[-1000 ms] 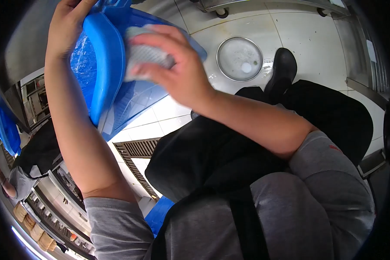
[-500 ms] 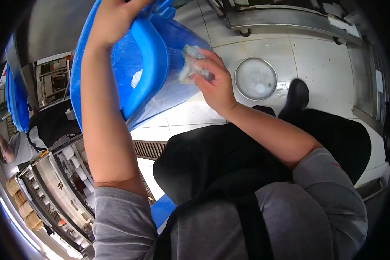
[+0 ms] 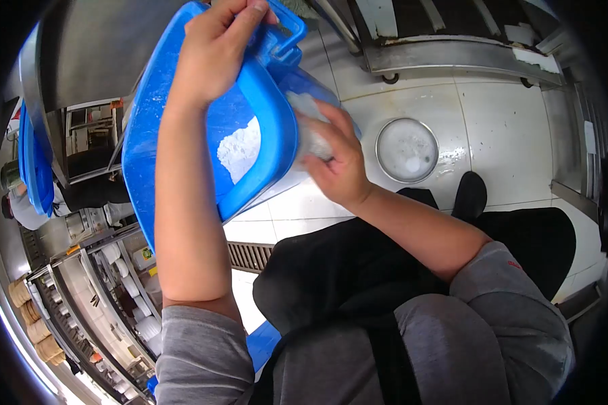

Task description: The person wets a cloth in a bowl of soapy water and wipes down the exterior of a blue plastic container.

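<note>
A blue plastic tub (image 3: 274,128) stands tilted at the upper left, with white powder (image 3: 240,150) inside it. My left hand (image 3: 217,50) is closed on the tub's rim near its blue handle. On the outer side of the tub, my right hand (image 3: 339,158) grips a pale, wet-looking cloth (image 3: 311,131), blurred by motion and pressed against the wall. To the right of that hand, a round metal pan (image 3: 407,150) of cloudy liquid sits on the tiled floor.
A wheeled metal rack (image 3: 459,62) stands at the top right. Shelves with dishes (image 3: 125,283) fill the lower left. Behind the tub are a steel panel (image 3: 91,50) and a person's sleeve (image 3: 27,212). A floor drain grate (image 3: 250,256) lies below the tub.
The view has shifted, so the tub sits further right and lower, and more white powder shows inside. My right hand has moved along the outer wall with the cloth; my left keeps its hold.
</note>
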The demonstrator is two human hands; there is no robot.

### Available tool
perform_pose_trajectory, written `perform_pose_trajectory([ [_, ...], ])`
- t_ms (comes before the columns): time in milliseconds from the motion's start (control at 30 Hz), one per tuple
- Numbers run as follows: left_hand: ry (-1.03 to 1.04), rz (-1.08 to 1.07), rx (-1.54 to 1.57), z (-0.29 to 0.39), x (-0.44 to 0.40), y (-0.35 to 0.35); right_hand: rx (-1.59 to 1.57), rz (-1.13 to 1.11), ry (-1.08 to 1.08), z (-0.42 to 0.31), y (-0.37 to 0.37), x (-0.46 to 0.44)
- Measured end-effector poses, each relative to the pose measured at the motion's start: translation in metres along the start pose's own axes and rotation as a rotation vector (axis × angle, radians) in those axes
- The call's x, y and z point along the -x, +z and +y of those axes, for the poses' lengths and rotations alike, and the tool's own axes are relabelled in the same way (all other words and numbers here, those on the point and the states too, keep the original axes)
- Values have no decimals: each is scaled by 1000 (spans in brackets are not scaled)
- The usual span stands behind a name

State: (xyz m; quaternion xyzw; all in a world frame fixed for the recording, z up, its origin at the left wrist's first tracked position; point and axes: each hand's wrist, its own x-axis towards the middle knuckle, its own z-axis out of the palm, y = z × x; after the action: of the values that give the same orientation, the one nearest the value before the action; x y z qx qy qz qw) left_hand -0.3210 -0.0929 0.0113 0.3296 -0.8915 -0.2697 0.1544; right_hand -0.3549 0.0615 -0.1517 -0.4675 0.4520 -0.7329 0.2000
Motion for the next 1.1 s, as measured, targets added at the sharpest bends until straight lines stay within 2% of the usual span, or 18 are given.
perform_pose_trajectory([
  [100,65,19,1,-15,-3,2,93,-8,122,26,-10,22],
  [133,106,43,66,-21,-7,2,79,-18,115,16,-10,12],
  [200,129,77,-99,-18,-7,0,31,-24,35,11,-2,-2],
  [267,71,109,-112,-16,-5,-3,-30,12,-19,14,0,-5],
  [367,-26,106,-142,-12,-2,-3,54,-153,375,32,-26,18],
  [400,106,227,-332,-23,-3,5,54,-169,354,35,-37,22],
  [433,242,373,-528,-17,1,-5,-79,-160,632,30,-47,17],
  [467,238,401,-524,-9,10,-14,-205,-138,938,29,-54,17],
  [533,186,488,-569,2,45,-27,-177,-66,879,33,-62,12],
  [567,74,475,-312,7,69,-39,-178,21,823,31,-69,10],
  [633,-80,448,-139,6,127,-69,-261,25,826,1,-79,-5],
  [667,-140,476,-207,-9,157,-80,-390,45,827,-10,-82,-12],
  [767,-323,541,-295,-41,241,-89,-425,27,799,-15,-92,-13],
  [800,-337,557,-278,-50,260,-86,-459,10,785,-18,-93,-12],
  [900,-599,712,-320,-50,290,-71,-437,-8,777,-31,-84,-9],
  [1000,-542,788,-374,-42,284,-64,-362,-47,724,-54,-77,-6],
  [1067,-560,759,-318,-48,286,-68,-184,-136,541,-70,-74,-7],
  [1100,-521,717,-171,-50,289,-71,-156,-178,535,-82,-75,-6],
])
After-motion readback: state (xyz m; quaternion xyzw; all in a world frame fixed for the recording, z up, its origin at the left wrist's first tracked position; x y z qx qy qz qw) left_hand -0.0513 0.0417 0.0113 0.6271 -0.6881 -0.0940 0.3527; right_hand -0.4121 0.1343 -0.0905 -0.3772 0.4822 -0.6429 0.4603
